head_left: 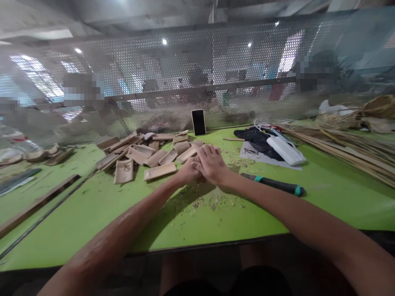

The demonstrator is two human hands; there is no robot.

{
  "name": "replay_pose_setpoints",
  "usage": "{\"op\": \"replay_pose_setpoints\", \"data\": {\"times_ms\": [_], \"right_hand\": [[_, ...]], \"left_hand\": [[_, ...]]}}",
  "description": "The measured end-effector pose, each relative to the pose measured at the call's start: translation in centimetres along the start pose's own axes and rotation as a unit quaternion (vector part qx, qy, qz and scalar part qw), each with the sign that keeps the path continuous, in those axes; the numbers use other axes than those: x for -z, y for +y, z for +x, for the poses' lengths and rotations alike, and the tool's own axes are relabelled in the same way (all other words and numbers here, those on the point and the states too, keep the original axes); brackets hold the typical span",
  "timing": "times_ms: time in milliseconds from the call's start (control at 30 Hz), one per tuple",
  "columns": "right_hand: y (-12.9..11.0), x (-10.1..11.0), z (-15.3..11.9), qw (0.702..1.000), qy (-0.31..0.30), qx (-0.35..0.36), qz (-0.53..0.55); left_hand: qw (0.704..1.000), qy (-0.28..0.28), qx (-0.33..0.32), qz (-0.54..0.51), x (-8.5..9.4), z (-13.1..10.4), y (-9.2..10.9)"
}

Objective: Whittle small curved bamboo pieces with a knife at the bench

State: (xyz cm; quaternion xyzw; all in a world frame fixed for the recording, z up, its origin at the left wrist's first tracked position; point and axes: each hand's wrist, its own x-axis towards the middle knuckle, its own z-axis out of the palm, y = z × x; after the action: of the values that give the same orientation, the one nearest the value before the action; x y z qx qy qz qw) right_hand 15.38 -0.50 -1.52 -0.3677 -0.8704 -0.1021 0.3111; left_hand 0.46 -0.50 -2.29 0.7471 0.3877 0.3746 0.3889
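My right hand (pixel 212 165) lies over my left hand (pixel 189 170) at the middle of the green table. Its fingers are bent and wrapped over the left hand. Most of my left hand's fingers are hidden beneath it, and I cannot see whether anything is between the palms. Just beyond and to the left of them lies a heap of cut, curved bamboo pieces (pixel 160 169). A knife with a black handle and green bands (pixel 277 185) lies by my right forearm, its blade side toward the hands. Small bamboo shavings (pixel 212 202) are scattered below my wrists.
A phone (pixel 198 122) leans upright against the perforated metal screen (pixel 173 90). At right are a white power bank (pixel 285 151), dark cloth (pixel 257 139) and long bamboo strips (pixel 345 152). A wooden strip (pixel 40 203) lies at left. Other people sit beyond the screen.
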Motion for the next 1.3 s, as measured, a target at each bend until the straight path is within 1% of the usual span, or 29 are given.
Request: {"op": "replay_pose_setpoints", "data": {"times_ms": [100, 133, 167, 233, 300, 400, 467, 500, 600, 733, 800, 933, 1000, 1133, 1300], "right_hand": [[0.5, 0.2, 0.1, 0.998, 0.006, -0.066, 0.0], [0.4, 0.3, 0.0, 0.997, 0.005, -0.074, -0.004], [0.3, 0.4, -0.1, 0.998, 0.001, -0.07, -0.009], [-0.1, 0.5, -0.3, 0.999, -0.012, -0.04, -0.017], [0.0, 0.4, -0.5, 1.0, -0.017, -0.019, -0.014], [1.3, -0.2, -0.8, 0.999, 0.008, -0.047, 0.011], [2.1, -0.6, -1.0, 0.997, 0.023, -0.055, 0.042], [2.3, -0.8, -1.1, 0.997, 0.028, -0.048, 0.057], [2.0, -1.1, -1.1, 0.996, 0.044, -0.014, 0.078], [1.1, -1.3, -1.1, 0.995, 0.056, 0.001, 0.079], [1.3, -1.2, -1.2, 0.995, 0.07, -0.014, 0.075], [2.6, -1.0, -1.1, 0.982, 0.146, -0.111, 0.049], [3.2, -0.9, -1.1, 0.974, 0.166, -0.138, 0.062], [3.7, -1.1, -1.0, 0.971, 0.157, -0.125, 0.127], [3.6, -1.4, -1.1, 0.964, 0.154, -0.101, 0.194]], "left_hand": [[0.998, -0.019, 0.038, -0.038, -0.1, 0.0, 0.0], [0.997, -0.025, 0.043, -0.053, -0.1, 0.0, -0.1], [0.996, -0.032, 0.044, -0.066, -0.1, 0.0, -0.2], [0.995, -0.037, 0.044, -0.083, -0.2, 0.0, -0.3], [0.996, -0.023, 0.049, -0.066, -0.2, -0.1, -0.2], [0.999, 0.013, 0.049, -0.006, -0.1, -0.1, 0.3], [0.999, 0.012, 0.051, 0.0, 0.0, -0.1, 0.6], [0.999, 0.009, 0.052, -0.008, 0.1, -0.1, 0.6], [0.998, -0.004, 0.045, -0.042, 0.4, -0.2, 0.5], [0.998, -0.006, 0.012, -0.057, 0.9, -0.2, -0.1], [0.998, -0.011, 0.019, -0.052, 1.0, -0.2, -0.3], [0.997, -0.013, 0.054, -0.045, 1.1, -0.2, -0.2], [0.997, -0.008, 0.068, -0.041, 1.2, -0.2, 0.0], [0.996, 0.0, 0.079, -0.03, 1.1, -0.2, 0.3], [0.995, -0.004, 0.084, -0.045, 1.0, -0.4, 0.3]]}}
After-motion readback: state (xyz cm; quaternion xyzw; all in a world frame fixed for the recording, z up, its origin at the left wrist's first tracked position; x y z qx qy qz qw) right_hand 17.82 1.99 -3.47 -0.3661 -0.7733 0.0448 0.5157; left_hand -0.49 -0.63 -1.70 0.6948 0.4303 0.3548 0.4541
